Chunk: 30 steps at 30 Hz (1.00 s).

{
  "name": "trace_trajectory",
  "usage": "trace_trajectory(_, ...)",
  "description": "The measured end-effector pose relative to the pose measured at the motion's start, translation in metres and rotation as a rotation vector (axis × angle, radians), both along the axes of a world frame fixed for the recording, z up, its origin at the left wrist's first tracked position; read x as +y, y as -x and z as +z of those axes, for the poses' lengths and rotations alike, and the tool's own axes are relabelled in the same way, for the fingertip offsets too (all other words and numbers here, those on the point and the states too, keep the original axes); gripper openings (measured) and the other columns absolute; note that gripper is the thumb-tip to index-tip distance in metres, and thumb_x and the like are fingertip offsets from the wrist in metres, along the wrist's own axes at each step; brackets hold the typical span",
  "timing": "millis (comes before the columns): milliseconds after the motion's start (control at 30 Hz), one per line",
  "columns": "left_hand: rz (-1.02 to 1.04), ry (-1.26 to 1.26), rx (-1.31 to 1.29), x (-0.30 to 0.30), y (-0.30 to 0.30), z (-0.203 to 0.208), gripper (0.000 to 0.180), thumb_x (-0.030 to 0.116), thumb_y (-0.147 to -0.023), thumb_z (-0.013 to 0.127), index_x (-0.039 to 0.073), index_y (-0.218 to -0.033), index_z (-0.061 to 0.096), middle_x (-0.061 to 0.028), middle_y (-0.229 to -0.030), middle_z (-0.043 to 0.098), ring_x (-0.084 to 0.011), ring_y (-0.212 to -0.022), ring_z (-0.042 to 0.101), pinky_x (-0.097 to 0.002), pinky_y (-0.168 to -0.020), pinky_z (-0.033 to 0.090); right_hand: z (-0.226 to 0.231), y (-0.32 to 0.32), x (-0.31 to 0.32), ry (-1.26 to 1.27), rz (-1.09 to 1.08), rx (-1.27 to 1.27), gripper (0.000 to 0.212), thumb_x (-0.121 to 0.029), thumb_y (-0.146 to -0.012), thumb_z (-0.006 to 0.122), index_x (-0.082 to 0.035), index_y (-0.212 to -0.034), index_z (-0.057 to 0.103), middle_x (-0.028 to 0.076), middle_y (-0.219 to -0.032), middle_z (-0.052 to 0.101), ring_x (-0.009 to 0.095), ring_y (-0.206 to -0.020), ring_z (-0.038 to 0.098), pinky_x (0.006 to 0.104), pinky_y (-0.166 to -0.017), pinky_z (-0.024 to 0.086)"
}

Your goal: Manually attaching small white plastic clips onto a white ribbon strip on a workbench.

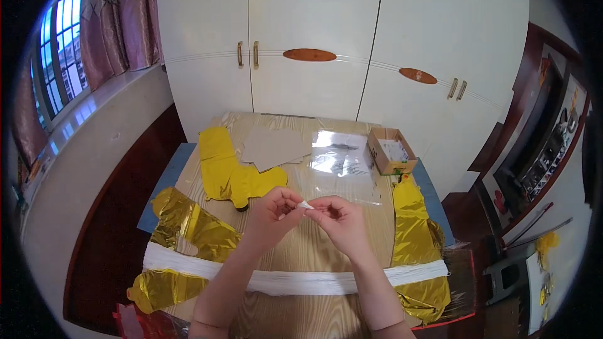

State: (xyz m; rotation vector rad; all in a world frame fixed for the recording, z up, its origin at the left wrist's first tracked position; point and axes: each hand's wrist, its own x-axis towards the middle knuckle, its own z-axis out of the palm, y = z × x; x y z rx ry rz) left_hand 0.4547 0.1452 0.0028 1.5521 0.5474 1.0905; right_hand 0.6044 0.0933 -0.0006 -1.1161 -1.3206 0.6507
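Observation:
Above the middle of the table, my left hand (270,220) and my right hand (341,223) meet at the fingertips. Both are closed in a pinch on a small white piece (305,205), too small to make out its kind. Below them a long bundle of white strings (295,282) stretches across the table, passing under my forearms. Flat gold foil pieces, which look like uninflated balloons, lie around: one (217,163) at the far left, one (207,216) nearer on the left, and another (411,223) along the right edge.
Cardboard sheets (276,147) and clear plastic bags (342,182) lie at the table's far side. A small box (408,164) with white contents stands at the back right. Red-edged clear packaging (461,282) hangs by the right edge. A white wardrobe (314,12) rises behind the table.

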Motion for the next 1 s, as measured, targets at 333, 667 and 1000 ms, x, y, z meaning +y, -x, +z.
trace_trajectory(333, 0.105, -0.128, 0.147, 0.000, 0.003, 0.001, 0.017, -0.001, -0.076, 0.062, 0.002, -0.091, 0.057, -0.0009, -0.077, 0.060, -0.0039, -0.068, 0.054, -0.0173, -0.060, 0.043, 0.000, -0.006, 0.004, 0.129, 0.176, 0.319, 0.011, -0.002, -0.077, 0.064, 0.003, -0.087, 0.062, 0.005, -0.076, 0.064, 0.008, -0.064, 0.057, 0.0187, -0.060, 0.046)
trace_trajectory(667, 0.448, -0.424, 0.140, 0.025, 0.019, 0.001, 0.021, 0.007, -0.071, 0.065, 0.006, -0.091, 0.060, -0.0071, -0.097, 0.058, -0.0128, -0.076, 0.057, -0.0220, -0.058, 0.045, -0.087, -0.039, 0.104, 0.354, -0.040, -0.101, 0.008, -0.005, -0.075, 0.062, 0.002, -0.079, 0.064, 0.004, -0.066, 0.061, 0.009, -0.060, 0.056, 0.0220, -0.055, 0.045)
trace_trajectory(1000, 0.442, -0.456, 0.096, 0.026, 0.044, 0.017, 0.018, 0.007, -0.072, 0.063, 0.007, -0.090, 0.060, -0.0071, -0.099, 0.058, -0.0132, -0.078, 0.056, -0.0235, -0.060, 0.044, -0.138, -0.008, 0.168, 0.394, -0.109, -0.561, 0.012, -0.016, -0.071, 0.062, -0.006, -0.075, 0.068, 0.009, -0.066, 0.063, 0.019, -0.060, 0.061, 0.0301, -0.058, 0.048)
